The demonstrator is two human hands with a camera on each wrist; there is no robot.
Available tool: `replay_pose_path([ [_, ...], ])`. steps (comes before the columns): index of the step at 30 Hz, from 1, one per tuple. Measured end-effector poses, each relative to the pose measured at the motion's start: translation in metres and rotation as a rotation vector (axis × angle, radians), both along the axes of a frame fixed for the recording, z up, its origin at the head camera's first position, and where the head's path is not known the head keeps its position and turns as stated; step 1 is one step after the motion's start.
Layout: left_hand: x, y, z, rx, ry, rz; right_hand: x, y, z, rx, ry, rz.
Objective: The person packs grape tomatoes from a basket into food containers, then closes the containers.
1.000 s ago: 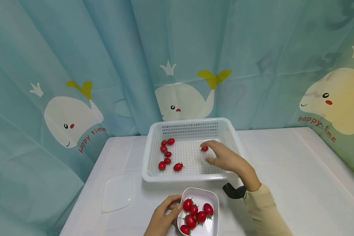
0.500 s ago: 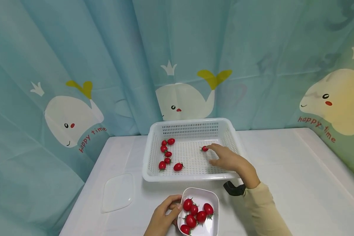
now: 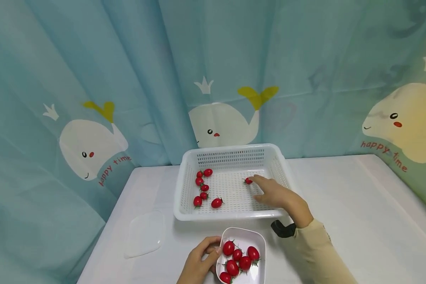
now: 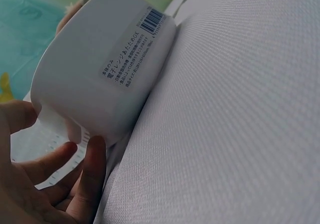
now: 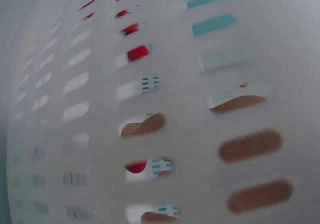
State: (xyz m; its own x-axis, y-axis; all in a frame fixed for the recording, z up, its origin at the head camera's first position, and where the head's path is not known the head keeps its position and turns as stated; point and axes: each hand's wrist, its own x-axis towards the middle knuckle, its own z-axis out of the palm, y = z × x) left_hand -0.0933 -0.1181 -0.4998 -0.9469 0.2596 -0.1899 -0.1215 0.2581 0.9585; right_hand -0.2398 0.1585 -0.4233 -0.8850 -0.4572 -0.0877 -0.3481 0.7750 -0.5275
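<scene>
My left hand (image 3: 198,261) grips the left side of a small white container (image 3: 261,256) that holds several cherry tomatoes (image 3: 232,268). The left wrist view has the fingers against a corner of this container (image 4: 100,54), which bears a printed label. Over the right part of a white slotted basket (image 3: 230,216), my right hand (image 3: 275,193) reaches in, thumb and fingers apart. Its index fingertip overlaps a lone cherry tomato (image 3: 247,180). Through the slots of the basket wall (image 5: 175,84), the right wrist view catches bits of the hand and red tomatoes.
More cherry tomatoes (image 3: 199,182) lie along the basket's left side. A clear lid (image 3: 145,233) rests on the white tablecloth (image 3: 355,213) at the left. Behind the table hangs a blue curtain (image 3: 156,71) printed with whales.
The right hand has shifted slightly to the right and down over the basket, its fingertip coming over the lone tomato. The left hand keeps its grip on the container. The head view has tilted slightly.
</scene>
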Motion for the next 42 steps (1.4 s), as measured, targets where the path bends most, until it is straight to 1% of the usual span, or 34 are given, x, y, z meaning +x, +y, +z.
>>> replay_pose_path([
  [1, 0.001, 0.000, -0.001, 0.000, -0.004, 0.001, 0.000, 0.001, 0.000, 0.009, 0.006, 0.009],
  [3, 0.002, 0.002, -0.003, -0.001, -0.007, 0.004, 0.000, 0.003, 0.004, 0.020, 0.020, 0.055],
  [7, 0.003, 0.002, -0.003, -0.005, -0.003, -0.001, -0.001, 0.005, 0.019, 0.048, 0.022, 0.134],
  [8, 0.003, 0.002, -0.003, -0.006, 0.002, -0.003, -0.002, 0.004, 0.023, 0.057, 0.029, 0.156],
  [11, 0.002, 0.001, 0.000, -0.003, 0.011, -0.009, -0.010, -0.002, 0.033, 0.099, 0.010, 0.180],
  [14, 0.001, 0.003, 0.001, 0.002, 0.010, -0.010, -0.020, -0.004, 0.038, 0.142, -0.058, 0.207],
  [17, 0.002, 0.005, 0.000, 0.007, 0.007, -0.008, -0.032, -0.001, 0.040, 0.148, -0.166, 0.224],
  [20, 0.002, 0.006, 0.000, 0.008, 0.008, -0.006, -0.046, 0.004, 0.044, 0.102, -0.284, 0.226],
  [22, 0.003, 0.007, 0.001, -0.001, 0.005, -0.005, -0.056, 0.007, 0.046, 0.061, -0.368, 0.198],
  [24, 0.004, 0.008, 0.002, -0.013, -0.001, 0.000, -0.065, 0.010, 0.048, 0.033, -0.418, 0.174],
  [25, 0.004, 0.009, 0.003, -0.020, -0.003, 0.002, -0.069, 0.010, 0.047, 0.026, -0.436, 0.168],
  [27, 0.004, 0.010, 0.004, -0.026, -0.012, 0.005, -0.076, 0.010, 0.045, 0.035, -0.447, 0.154],
  [33, 0.002, 0.011, 0.007, -0.009, -0.022, 0.001, -0.092, 0.005, 0.029, 0.070, -0.425, 0.103],
  [38, 0.004, 0.010, 0.004, 0.005, -0.040, 0.013, -0.097, 0.000, 0.017, 0.080, -0.402, 0.087],
  [42, 0.003, 0.009, 0.003, 0.007, -0.043, 0.021, -0.095, -0.003, 0.014, 0.078, -0.409, 0.099],
])
